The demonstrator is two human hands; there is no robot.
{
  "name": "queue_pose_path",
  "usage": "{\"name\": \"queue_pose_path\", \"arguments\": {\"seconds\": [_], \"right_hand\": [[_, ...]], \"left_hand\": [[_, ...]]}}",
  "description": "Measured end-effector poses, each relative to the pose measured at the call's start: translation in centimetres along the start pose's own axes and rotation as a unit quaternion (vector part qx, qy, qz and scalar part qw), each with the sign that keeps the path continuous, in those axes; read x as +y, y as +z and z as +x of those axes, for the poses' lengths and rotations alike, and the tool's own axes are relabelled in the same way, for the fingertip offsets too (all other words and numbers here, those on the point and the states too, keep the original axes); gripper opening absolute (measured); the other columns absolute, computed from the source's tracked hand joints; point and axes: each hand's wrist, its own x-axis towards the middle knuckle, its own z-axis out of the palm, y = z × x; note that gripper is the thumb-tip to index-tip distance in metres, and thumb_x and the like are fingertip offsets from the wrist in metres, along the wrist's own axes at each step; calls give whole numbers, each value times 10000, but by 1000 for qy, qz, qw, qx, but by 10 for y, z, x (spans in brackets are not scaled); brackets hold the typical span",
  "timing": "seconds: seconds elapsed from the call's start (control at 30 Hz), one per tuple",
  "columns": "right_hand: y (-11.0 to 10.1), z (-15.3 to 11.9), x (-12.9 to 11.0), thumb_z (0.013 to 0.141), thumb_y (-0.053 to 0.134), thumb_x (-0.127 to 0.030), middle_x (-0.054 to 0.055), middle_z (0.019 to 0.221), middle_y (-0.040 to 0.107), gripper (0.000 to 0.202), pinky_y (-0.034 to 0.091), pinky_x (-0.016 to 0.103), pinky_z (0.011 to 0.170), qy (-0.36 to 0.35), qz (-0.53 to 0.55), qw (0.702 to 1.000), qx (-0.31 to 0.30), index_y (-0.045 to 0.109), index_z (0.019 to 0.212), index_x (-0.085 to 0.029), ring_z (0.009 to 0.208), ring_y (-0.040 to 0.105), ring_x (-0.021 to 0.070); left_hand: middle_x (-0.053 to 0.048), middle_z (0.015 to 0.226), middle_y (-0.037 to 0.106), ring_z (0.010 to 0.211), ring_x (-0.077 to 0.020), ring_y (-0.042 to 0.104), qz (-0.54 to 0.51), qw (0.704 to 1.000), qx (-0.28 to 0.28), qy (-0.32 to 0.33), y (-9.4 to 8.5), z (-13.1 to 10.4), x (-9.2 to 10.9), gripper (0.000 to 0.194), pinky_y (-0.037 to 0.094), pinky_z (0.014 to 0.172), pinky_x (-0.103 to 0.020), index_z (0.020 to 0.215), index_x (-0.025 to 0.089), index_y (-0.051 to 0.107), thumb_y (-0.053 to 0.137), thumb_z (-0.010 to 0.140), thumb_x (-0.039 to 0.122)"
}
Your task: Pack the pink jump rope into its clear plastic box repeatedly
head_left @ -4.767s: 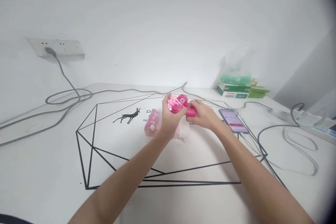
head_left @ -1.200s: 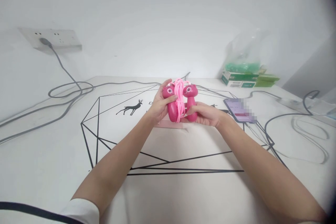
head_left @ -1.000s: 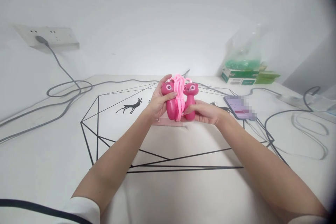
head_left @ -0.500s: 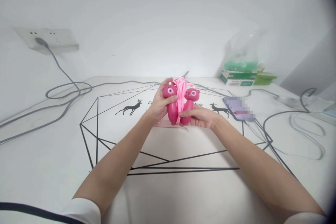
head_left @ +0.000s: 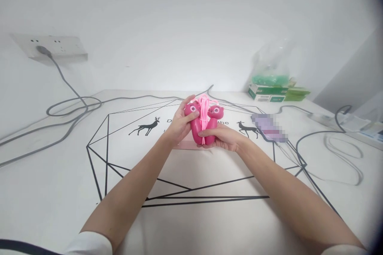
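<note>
A jump rope [head_left: 204,107] with two dark pink, animal-headed handles is held up over the middle of the table. Its light pink cord is bundled between the handles. Round the left handle and the bundle closes my left hand [head_left: 180,124], thumb across the front. My right hand [head_left: 224,137] grips the lower part of the right handle, its thumb reaching over to the cord. Both heads point up with their large eyes toward me. Behind and below the hands lies a flat pink piece [head_left: 185,145], partly hidden, which I cannot make out.
On the white table [head_left: 191,223], a phone [head_left: 269,127] lies at the right with cables near it. Green and white boxes [head_left: 267,92] under a clear plastic bag [head_left: 271,65] stand at the back right. Grey cable [head_left: 72,84] runs from a wall socket [head_left: 68,48] at the left.
The right handle sits slightly closer to the left one and the cord bundle is squeezed narrower. Both hands keep their hold. The whole view has shifted a little.
</note>
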Motion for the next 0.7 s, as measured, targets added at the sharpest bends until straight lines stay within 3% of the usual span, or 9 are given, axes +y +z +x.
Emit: {"name": "queue_pose_path", "arguments": {"seconds": [0.2, 0.37, 0.53, 0.7], "right_hand": [[-3, 2, 0, 666, 828, -166, 96, 954, 730, 337, 643, 376, 781, 7, 5, 1000, 6, 705, 979, -154, 857, 713, 238], [-7, 2, 0, 677, 824, -190, 105, 906, 737, 319, 640, 349, 749, 23, -19, 1000, 7, 707, 970, -143, 815, 718, 230], [-10, 1, -1, 669, 833, -203, 111, 936, 735, 333, 624, 381, 815, 24, -13, 1000, -1, 708, 970, -139, 849, 713, 235], [-13, 2, -1, 666, 833, -193, 106, 957, 738, 344, 637, 345, 752, 39, -4, 999, -10, 709, 984, -147, 842, 716, 235]], "left_hand": [[-45, 1044, 673, 996, -192, 662, -50, 998, 19, -38, -3, 5, 10, 509, 534, 914, -349, 1340, 269, 520, 643, 885, 461], [-91, 1261, 620, 1171, -276, 610, -80, 994, 46, -55, -6, 7, 14, 569, 538, 929, -430, 1341, 282, 496, 487, 902, 644], [-90, 1405, 539, 1263, -268, 551, -95, 994, 49, -38, -11, 8, 16, 537, 527, 963, -421, 1302, 286, 520, 452, 909, 645], [-89, 1415, 536, 1277, -271, 542, -107, 992, 47, -44, -13, 9, 13, 512, 521, 977, -431, 1292, 285, 531, 457, 914, 623]]}}
